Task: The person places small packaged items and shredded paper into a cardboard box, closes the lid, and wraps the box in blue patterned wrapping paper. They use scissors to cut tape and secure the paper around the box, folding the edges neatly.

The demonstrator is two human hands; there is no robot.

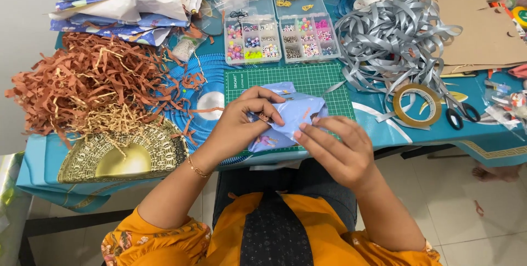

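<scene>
**Both hands on a blue wrapped parcel, cluttered craft table**

While you sit at the table (384, 131), clutter rings the work spot. Green cutting mat (307, 82) lies dead centre. Behind it, two clear bead boxes (282, 38) stand side by side with lids up. Far left: heap of brown shredded paper (88, 79), paler shreds spilling toward a gold-patterned sheet (123, 156). Back left: stack of blue printed wrapping paper (121, 3). Right of the mat: tangled pile of grey ribbon (392, 38), a tape roll (417, 104) just below it, black scissors (461, 115) beside the roll, brown cardboard (477, 19) behind. Nothing sits between you and the parcel; the near mat edge is open.

Small parcel in blue printed paper (288, 118) rests on the front part of the mat, partly hidden by your hands. Your left hand (241, 126) curls over its left side, fingers bent and pinching the paper, bracelet on the wrist. Your right hand (337, 145) is half open, fingers stretched flat, tips pressing the parcel's right edge; not a full grip, just pushing down.
</scene>
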